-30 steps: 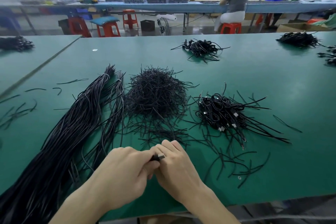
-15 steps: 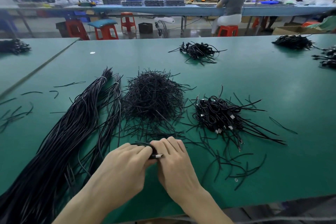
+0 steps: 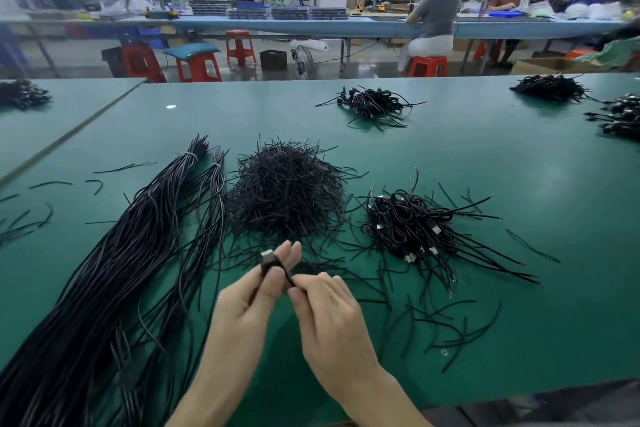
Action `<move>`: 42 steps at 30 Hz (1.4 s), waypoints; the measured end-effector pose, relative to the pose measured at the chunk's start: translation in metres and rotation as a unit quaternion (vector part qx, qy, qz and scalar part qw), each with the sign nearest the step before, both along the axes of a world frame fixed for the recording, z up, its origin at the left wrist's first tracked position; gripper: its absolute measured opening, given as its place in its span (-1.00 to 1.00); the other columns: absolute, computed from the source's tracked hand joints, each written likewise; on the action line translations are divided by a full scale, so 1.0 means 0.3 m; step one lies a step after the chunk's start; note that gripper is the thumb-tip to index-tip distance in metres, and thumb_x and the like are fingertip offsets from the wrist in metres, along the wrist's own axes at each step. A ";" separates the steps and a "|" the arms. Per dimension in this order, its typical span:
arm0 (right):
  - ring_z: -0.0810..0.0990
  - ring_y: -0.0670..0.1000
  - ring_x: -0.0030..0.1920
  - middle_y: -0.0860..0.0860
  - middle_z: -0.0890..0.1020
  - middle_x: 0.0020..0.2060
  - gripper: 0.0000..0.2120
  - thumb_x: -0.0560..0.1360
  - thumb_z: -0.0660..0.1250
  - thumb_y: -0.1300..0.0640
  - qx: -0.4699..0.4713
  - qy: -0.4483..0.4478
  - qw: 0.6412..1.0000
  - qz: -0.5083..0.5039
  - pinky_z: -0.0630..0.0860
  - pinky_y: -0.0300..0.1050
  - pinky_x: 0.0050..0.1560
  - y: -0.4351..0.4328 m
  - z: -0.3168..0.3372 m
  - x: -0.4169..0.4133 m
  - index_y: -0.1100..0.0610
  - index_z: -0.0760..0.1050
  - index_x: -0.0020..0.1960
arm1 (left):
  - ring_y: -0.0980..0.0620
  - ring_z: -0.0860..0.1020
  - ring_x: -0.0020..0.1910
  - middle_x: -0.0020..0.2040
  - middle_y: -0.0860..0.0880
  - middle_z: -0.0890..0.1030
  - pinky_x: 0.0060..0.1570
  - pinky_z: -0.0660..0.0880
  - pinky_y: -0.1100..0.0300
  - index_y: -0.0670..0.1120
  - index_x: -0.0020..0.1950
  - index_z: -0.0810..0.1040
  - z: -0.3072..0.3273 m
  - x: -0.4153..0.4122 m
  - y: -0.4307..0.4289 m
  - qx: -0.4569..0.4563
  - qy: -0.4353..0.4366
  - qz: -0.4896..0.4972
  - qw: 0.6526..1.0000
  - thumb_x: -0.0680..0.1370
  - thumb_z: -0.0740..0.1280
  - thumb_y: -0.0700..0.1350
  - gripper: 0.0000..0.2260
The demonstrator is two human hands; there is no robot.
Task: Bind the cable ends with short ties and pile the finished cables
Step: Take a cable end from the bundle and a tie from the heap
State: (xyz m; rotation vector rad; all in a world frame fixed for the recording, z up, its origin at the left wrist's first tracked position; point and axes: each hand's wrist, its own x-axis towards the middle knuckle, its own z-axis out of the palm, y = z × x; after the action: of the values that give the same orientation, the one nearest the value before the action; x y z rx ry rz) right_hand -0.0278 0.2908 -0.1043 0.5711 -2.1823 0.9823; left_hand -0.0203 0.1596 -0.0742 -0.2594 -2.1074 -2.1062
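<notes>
Green matting covers the worktable (image 3: 540,180), and at its near edge both hands meet just above the surface. The left hand (image 3: 247,303) holds a folded black cable (image 3: 269,267) pinched between thumb and straightened fingers, the cable's silver connector (image 3: 266,256) sticking up by the fingertips. The right hand (image 3: 332,315) is curled, with thumb and forefinger pinching the end of a short tie (image 3: 289,280) that crosses the folded cable; how far round the tie goes I cannot tell. Left of the hands, a thick bundle of long black cables (image 3: 117,274) runs from the near left corner away toward the middle, bound near its far end by pale bands. Right of the hands, loose ties (image 3: 453,333) lie scattered on the mat. Farther on, straight ahead, sits a bristly heap of short ties (image 3: 287,198), and just to its right the pile of finished cables (image 3: 412,222), silver connectors showing among the black loops. Farther still, a smaller cable pile (image 3: 372,104) lies near the table's far edge, with more piles (image 3: 550,88) at the far right and another dark pile (image 3: 20,94) at the far left. Beyond the table stand red stools (image 3: 199,68) and a long blue bench (image 3: 311,26) where a person in a grey top (image 3: 438,14) sits.
</notes>
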 end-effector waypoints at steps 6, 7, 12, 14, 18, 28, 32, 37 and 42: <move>0.45 -0.04 -0.27 -0.04 0.60 -0.26 -0.67 0.72 0.10 0.09 0.029 -0.029 0.999 0.021 0.43 -0.13 -0.15 -0.005 0.005 -0.005 0.19 0.56 -0.06 | -0.09 0.69 0.03 0.03 -0.15 0.70 -0.05 0.63 0.06 -0.25 0.22 0.63 0.047 -0.032 0.011 0.266 -0.110 -0.011 0.958 0.63 0.26 -0.01 -0.64; 0.46 -0.05 -0.27 -0.05 0.60 -0.26 -0.66 0.72 0.10 0.07 0.024 -0.034 0.999 0.021 0.44 -0.12 -0.14 -0.003 0.004 -0.006 0.18 0.57 -0.06 | -0.06 0.66 -0.10 -0.10 -0.10 0.66 -0.13 0.60 0.07 -0.22 0.14 0.66 0.049 -0.036 0.008 0.274 -0.115 -0.004 0.955 0.62 0.27 -0.01 -0.68; 0.41 -0.04 -0.30 -0.06 0.53 -0.33 -0.61 0.72 0.12 -0.01 0.070 -0.034 0.997 0.007 0.47 -0.07 -0.17 -0.007 0.004 -0.006 0.15 0.52 -0.16 | 0.06 0.38 -0.41 -0.31 0.01 0.36 -0.29 0.53 0.22 -0.08 -0.13 0.61 0.058 -0.042 -0.004 0.304 -0.122 0.001 0.945 0.63 0.23 -0.01 -0.75; 0.42 -0.06 -0.28 -0.07 0.54 -0.31 -0.55 0.71 0.07 -0.12 0.069 -0.054 0.996 -0.008 0.46 -0.09 -0.15 -0.008 0.014 -0.008 0.14 0.50 -0.15 | 0.08 0.32 -0.42 -0.32 0.03 0.34 -0.35 0.46 0.27 -0.07 -0.12 0.58 0.066 -0.047 -0.011 0.316 -0.107 -0.002 0.943 0.64 0.22 0.00 -0.76; 0.50 -0.07 -0.11 -0.06 0.61 -0.10 -0.58 0.66 0.19 -0.16 0.052 -0.102 0.993 0.020 0.47 -0.12 0.03 -0.012 0.032 0.001 0.18 0.53 0.20 | 0.08 0.40 -0.40 -0.32 0.01 0.42 -0.35 0.46 0.31 -0.06 -0.13 0.60 0.072 -0.052 -0.011 0.279 -0.072 -0.031 0.957 0.63 0.24 0.02 -0.75; 0.51 -0.27 0.29 -0.27 0.55 0.25 -0.50 0.57 0.44 0.09 -0.121 -0.213 0.963 0.110 0.43 -0.38 0.29 0.019 0.032 0.002 -0.03 0.42 0.47 | -0.23 0.65 0.04 -0.12 -0.28 0.63 0.11 0.61 0.03 -0.22 -0.05 0.65 0.036 -0.039 -0.029 0.213 -0.097 -0.128 0.964 0.66 0.27 -0.10 -0.75; 0.55 -0.22 0.20 -0.27 0.52 0.13 -0.52 0.58 0.39 0.24 -0.116 -0.175 0.972 0.110 0.43 -0.41 0.24 0.017 0.030 -0.009 -0.04 0.45 0.46 | -0.19 0.69 -0.04 -0.13 -0.26 0.69 0.00 0.62 0.11 -0.21 -0.08 0.69 0.062 -0.034 -0.023 0.091 -0.041 -0.088 0.991 0.64 0.28 -0.13 -0.75; 0.57 -0.18 0.08 -0.17 0.50 0.02 -0.51 0.54 0.34 0.43 -0.117 -0.154 0.979 0.072 0.54 -0.31 0.13 0.027 0.016 -0.022 0.08 0.51 0.41 | -0.04 0.66 0.00 -0.05 -0.17 0.67 0.07 0.55 0.17 -0.05 -0.11 0.75 0.037 -0.036 -0.015 -0.059 0.014 0.021 0.998 0.51 0.39 -0.07 -0.85; 0.61 -0.02 0.05 0.02 0.51 0.06 -0.59 0.59 0.27 0.44 -0.023 -0.166 0.981 0.099 0.60 -0.16 0.17 0.014 0.026 -0.012 0.23 0.51 0.41 | 0.15 0.58 -0.35 -0.31 -0.06 0.69 -0.30 0.45 0.39 -0.02 -0.13 0.78 0.018 -0.032 -0.075 -0.054 -0.034 0.016 0.998 0.46 0.44 -0.02 -0.86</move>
State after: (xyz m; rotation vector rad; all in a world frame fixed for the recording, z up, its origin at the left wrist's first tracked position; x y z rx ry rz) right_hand -0.0313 0.2949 -0.0966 0.6514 -2.4181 1.3112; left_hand -0.0300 0.1371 -0.0688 -0.1676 -2.2515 -2.0148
